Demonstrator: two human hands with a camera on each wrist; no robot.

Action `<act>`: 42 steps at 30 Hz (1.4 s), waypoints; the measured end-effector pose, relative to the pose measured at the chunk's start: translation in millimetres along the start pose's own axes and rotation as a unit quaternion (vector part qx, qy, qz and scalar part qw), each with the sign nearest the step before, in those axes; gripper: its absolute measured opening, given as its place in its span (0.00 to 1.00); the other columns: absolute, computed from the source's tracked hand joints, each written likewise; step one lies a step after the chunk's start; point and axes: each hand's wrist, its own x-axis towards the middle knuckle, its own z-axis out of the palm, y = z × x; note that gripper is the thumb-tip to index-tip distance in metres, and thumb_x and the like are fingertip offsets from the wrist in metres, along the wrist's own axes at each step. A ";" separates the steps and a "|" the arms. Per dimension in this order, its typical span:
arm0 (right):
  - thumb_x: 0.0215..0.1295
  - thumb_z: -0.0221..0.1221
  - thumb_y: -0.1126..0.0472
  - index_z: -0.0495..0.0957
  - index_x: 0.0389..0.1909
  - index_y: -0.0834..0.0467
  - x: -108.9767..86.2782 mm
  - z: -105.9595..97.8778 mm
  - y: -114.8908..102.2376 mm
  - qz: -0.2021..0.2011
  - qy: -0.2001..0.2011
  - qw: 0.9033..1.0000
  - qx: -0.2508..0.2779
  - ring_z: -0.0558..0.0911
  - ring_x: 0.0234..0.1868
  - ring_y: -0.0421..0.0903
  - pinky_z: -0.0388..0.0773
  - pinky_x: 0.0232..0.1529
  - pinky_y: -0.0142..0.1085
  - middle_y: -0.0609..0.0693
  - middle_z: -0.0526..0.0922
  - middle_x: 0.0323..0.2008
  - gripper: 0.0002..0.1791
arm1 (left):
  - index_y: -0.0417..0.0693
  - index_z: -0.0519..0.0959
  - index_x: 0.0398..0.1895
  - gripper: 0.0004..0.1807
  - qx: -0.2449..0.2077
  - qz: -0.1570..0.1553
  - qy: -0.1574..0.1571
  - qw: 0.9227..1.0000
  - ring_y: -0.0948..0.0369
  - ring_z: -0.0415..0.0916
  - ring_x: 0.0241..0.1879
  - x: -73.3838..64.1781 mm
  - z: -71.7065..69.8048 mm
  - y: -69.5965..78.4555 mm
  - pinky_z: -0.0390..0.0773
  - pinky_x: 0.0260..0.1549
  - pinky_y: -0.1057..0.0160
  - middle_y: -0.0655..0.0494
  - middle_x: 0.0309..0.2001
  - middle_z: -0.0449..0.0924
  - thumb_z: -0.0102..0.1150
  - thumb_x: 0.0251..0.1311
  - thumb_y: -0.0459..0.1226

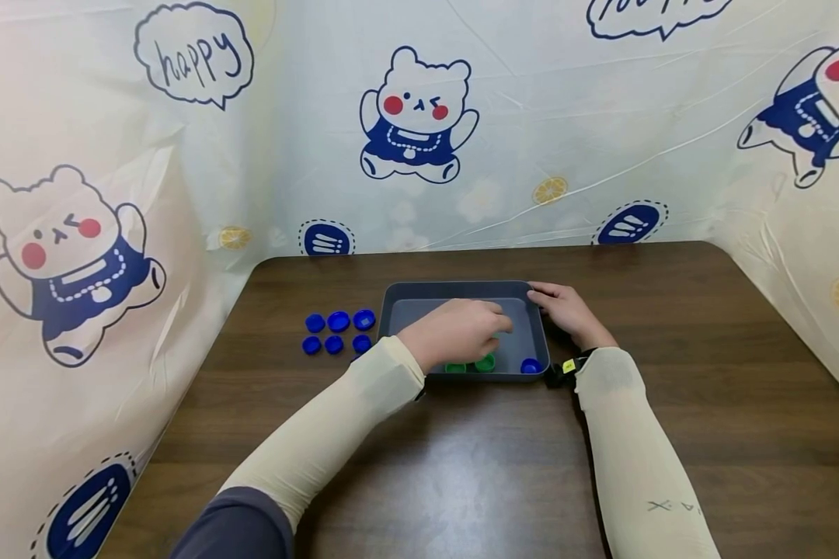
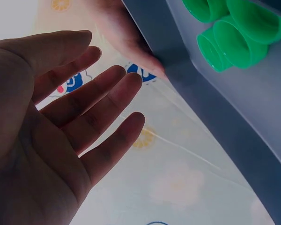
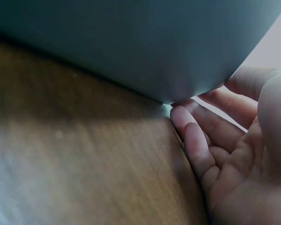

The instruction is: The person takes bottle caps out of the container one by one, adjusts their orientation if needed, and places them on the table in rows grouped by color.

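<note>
A grey tray [image 1: 419, 290] lies on the table. My left hand [image 1: 457, 330] hovers over it, fingers apart and slightly bent; in the left wrist view its palm is bare and nothing is between the fingers [image 2: 103, 112]. Beneath and near it sit green bottle caps [image 1: 485, 362], hollow side showing in the left wrist view. A blue bottle cap [image 1: 530, 366] lies in the tray's near right corner. My right hand [image 1: 569, 314] grips the tray's far right corner, thumb at the rim and other fingers [image 3: 196, 145] curled low against the outer wall.
Left of the tray, several blue bottle caps [image 1: 339, 321] stand in two rows on the brown wooden table [image 1: 461, 466]. A printed curtain [image 1: 517, 116] hangs along the table's back and sides. My left forearm crosses the tray's near left corner and hides part of it.
</note>
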 end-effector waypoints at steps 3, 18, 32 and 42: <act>0.73 0.51 0.44 0.65 0.71 0.55 0.2 0.0 0.1 -0.003 0.001 1.000 -0.003 0.73 0.54 0.57 0.68 0.58 0.51 0.58 0.68 0.66 0.31 | 0.50 0.81 0.55 0.15 0.000 0.001 -0.010 1.000 0.64 0.78 0.47 5.9 1.5 2.8 0.77 0.46 0.67 0.56 0.50 0.80 0.56 0.67 0.37; 0.74 0.51 0.48 0.67 0.70 0.58 1.1 0.4 -2.1 -0.013 0.007 1.000 0.005 0.75 0.51 0.56 0.69 0.55 0.47 0.60 0.71 0.63 0.29 | 0.51 0.81 0.57 0.16 0.019 0.008 -0.054 0.998 0.63 0.77 0.46 25.3 14.0 16.1 0.78 0.44 0.64 0.58 0.49 0.80 0.55 0.68 0.39; 0.74 0.52 0.49 0.66 0.70 0.58 -0.7 -0.7 -2.5 -0.010 0.004 1.000 0.010 0.75 0.52 0.57 0.70 0.56 0.48 0.59 0.70 0.65 0.29 | 0.53 0.83 0.50 0.11 0.001 0.021 -0.079 0.997 0.66 0.72 0.33 41.6 27.7 15.1 0.76 0.35 0.65 0.61 0.38 0.79 0.54 0.69 0.38; 0.74 0.51 0.47 0.65 0.71 0.57 0.7 -1.2 -0.5 -0.006 -0.004 1.000 0.008 0.74 0.55 0.57 0.68 0.59 0.50 0.60 0.68 0.66 0.30 | 0.54 0.82 0.51 0.12 0.016 0.022 -0.104 0.994 0.65 0.75 0.36 46.3 32.5 19.4 0.77 0.35 0.65 0.60 0.39 0.81 0.55 0.69 0.38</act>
